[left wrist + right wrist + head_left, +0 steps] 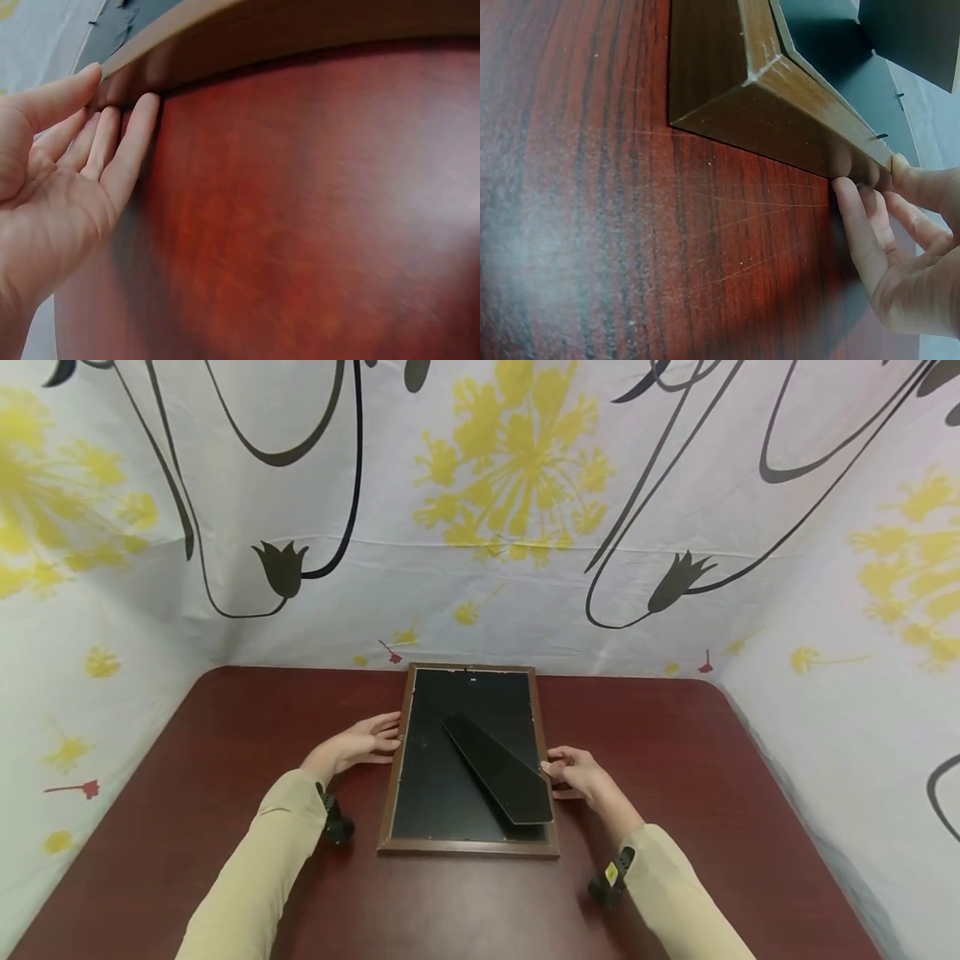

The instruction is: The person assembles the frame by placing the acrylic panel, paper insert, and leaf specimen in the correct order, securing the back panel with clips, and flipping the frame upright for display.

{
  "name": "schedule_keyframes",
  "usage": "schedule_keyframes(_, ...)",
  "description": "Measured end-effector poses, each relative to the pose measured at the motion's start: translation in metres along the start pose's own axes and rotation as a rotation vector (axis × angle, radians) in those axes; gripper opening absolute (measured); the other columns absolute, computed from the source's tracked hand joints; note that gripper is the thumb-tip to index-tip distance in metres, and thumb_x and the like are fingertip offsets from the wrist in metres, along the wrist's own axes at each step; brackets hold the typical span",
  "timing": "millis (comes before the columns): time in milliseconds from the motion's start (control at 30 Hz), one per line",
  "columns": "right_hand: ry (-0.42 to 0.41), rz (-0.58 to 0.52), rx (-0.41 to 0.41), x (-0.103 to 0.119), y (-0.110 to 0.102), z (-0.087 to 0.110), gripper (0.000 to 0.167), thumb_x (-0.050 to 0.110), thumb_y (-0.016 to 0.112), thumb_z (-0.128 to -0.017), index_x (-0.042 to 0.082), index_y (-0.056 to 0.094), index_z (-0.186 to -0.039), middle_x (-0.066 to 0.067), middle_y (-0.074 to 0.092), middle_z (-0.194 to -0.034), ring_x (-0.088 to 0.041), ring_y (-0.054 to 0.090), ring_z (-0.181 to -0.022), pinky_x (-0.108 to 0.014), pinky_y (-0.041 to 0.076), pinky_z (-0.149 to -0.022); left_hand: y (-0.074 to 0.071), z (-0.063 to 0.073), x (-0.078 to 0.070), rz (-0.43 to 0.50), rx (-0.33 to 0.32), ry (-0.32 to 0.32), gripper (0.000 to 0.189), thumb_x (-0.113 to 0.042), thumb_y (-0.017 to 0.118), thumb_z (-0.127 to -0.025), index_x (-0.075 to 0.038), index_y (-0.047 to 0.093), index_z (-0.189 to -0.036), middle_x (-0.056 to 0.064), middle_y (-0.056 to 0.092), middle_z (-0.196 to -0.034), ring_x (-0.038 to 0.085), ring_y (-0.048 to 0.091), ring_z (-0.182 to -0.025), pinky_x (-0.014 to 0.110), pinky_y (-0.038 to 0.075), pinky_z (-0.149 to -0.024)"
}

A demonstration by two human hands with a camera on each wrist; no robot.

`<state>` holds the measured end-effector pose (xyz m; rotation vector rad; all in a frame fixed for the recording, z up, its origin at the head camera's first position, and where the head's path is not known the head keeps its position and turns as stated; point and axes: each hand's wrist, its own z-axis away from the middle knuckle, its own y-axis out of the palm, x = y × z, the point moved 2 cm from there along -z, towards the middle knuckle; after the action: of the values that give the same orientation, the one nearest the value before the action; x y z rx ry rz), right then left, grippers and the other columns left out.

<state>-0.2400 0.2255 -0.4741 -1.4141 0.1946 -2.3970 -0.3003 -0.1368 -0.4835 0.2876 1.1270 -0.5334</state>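
Note:
A brown wooden picture frame (468,847) lies face down on the dark red table, its black backing upwards. On the backing, a black easel stand (501,777) slants from the upper middle towards the lower right. My left hand (363,745) touches the frame's left side with nearly straight fingers; in the left wrist view, its thumb (66,96) reaches the upper edge. At the right side, my right hand (577,774) grips the border. The right wrist view shows that thumb (915,182) on the top edge and the fingertips low against the side.
The reddish-brown table (300,893) has rounded far corners. A white cloth (480,610) with yellow and grey flower prints hangs behind it and along both sides. Small dark metal tabs (881,136) stick up along the frame's inner edge.

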Motion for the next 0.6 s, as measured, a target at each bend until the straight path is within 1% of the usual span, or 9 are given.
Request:
schedule_keyframes(67, 0.002, 0.004, -0.014, 0.002, -0.004, -0.002, 0.043, 0.015, 0.055, -0.092, 0.000, 0.042, -0.130, -0.013, 0.053, -0.107, -0.014, 0.057, -0.075, -0.031, 0.058, -0.068, 0.002, -0.005, -0.003, -0.037, -0.020, 0.005, 0.069, -0.008, 0.051, -0.093, -0.008, 0.008, -0.147, 0.021, 0.011, -0.152, 0.035, 0.017, -0.139, 0.051, 0.039, -0.104)
schedule_keyframes(133, 0.002, 0.005, -0.030, 0.004, -0.007, -0.004, 0.043, 0.015, 0.055, -0.092, 0.001, 0.042, -0.130, -0.013, 0.053, -0.108, -0.014, 0.057, -0.075, -0.030, 0.058, -0.068, 0.004, -0.011, -0.008, -0.081, -0.071, 0.008, 0.065, -0.008, 0.050, -0.093, -0.004, 0.012, -0.146, 0.023, 0.015, -0.150, 0.037, 0.025, -0.136, 0.049, 0.042, -0.101)
schedule_keyframes(200, -0.002, 0.008, -0.038, 0.005, -0.008, -0.005, 0.043, 0.015, 0.054, -0.092, 0.001, 0.042, -0.130, -0.014, 0.053, -0.110, -0.013, 0.057, -0.075, -0.030, 0.057, -0.068, 0.007, -0.019, -0.016, -0.136, -0.154, 0.004, 0.061, -0.010, 0.049, -0.094, -0.002, 0.017, -0.144, 0.023, 0.020, -0.148, 0.037, 0.033, -0.131, 0.048, 0.044, -0.099)
schedule_keyframes(233, -0.002, 0.007, -0.043, 0.005, -0.009, -0.005, 0.043, 0.015, 0.055, -0.092, 0.001, 0.042, -0.130, -0.013, 0.054, -0.110, -0.013, 0.057, -0.075, -0.030, 0.057, -0.067, 0.008, -0.024, -0.020, -0.180, -0.193, 0.004, 0.059, -0.011, 0.049, -0.094, 0.000, 0.018, -0.144, 0.024, 0.022, -0.147, 0.038, 0.035, -0.129, 0.048, 0.045, -0.098)
schedule_keyframes(300, 0.000, 0.003, -0.051, 0.005, -0.008, -0.005, 0.043, 0.016, 0.055, -0.091, 0.002, 0.043, -0.130, -0.014, 0.055, -0.110, -0.013, 0.058, -0.076, -0.030, 0.057, -0.067, 0.012, -0.032, -0.030, -0.294, -0.273, 0.014, 0.059, -0.015, 0.049, -0.094, 0.003, 0.019, -0.142, 0.025, 0.025, -0.145, 0.039, 0.037, -0.128, 0.048, 0.043, -0.100)
schedule_keyframes(367, 0.002, 0.003, -0.056, 0.003, -0.006, -0.004, 0.043, 0.016, 0.056, -0.091, 0.002, 0.044, -0.129, -0.014, 0.056, -0.110, -0.014, 0.058, -0.076, -0.030, 0.057, -0.067, 0.015, -0.041, -0.038, -0.428, -0.343, 0.032, 0.061, -0.019, 0.050, -0.094, 0.004, 0.019, -0.141, 0.027, 0.024, -0.144, 0.040, 0.032, -0.130, 0.051, 0.038, -0.103)
schedule_keyframes(467, 0.006, -0.004, -0.076, -0.002, -0.002, 0.000, 0.041, 0.015, 0.057, -0.090, 0.001, 0.046, -0.127, -0.014, 0.057, -0.107, -0.015, 0.059, -0.075, -0.031, 0.057, -0.066, 0.020, -0.053, -0.048, -0.630, -0.406, 0.074, 0.064, -0.022, 0.052, -0.092, 0.003, 0.020, -0.142, 0.026, 0.019, -0.146, 0.042, 0.021, -0.134, 0.054, 0.030, -0.108)
schedule_keyframes(533, 0.005, -0.006, -0.086, -0.004, 0.002, 0.003, 0.040, 0.014, 0.057, -0.090, 0.001, 0.047, -0.126, -0.013, 0.058, -0.105, -0.015, 0.059, -0.074, -0.032, 0.057, -0.065, 0.023, -0.060, -0.053, -0.737, -0.423, 0.107, 0.062, -0.022, 0.053, -0.092, 0.000, 0.024, -0.142, 0.025, 0.016, -0.148, 0.042, 0.016, -0.136, 0.056, 0.026, -0.109)
schedule_keyframes(600, -0.001, -0.011, -0.095, -0.005, 0.006, 0.005, 0.039, 0.014, 0.058, -0.089, 0.001, 0.048, -0.125, -0.013, 0.058, -0.103, -0.016, 0.060, -0.073, -0.032, 0.057, -0.064, 0.026, -0.068, -0.057, -0.834, -0.417, 0.140, 0.058, -0.022, 0.053, -0.092, -0.003, 0.028, -0.141, 0.023, 0.016, -0.149, 0.041, 0.015, -0.137, 0.056, 0.023, -0.111)
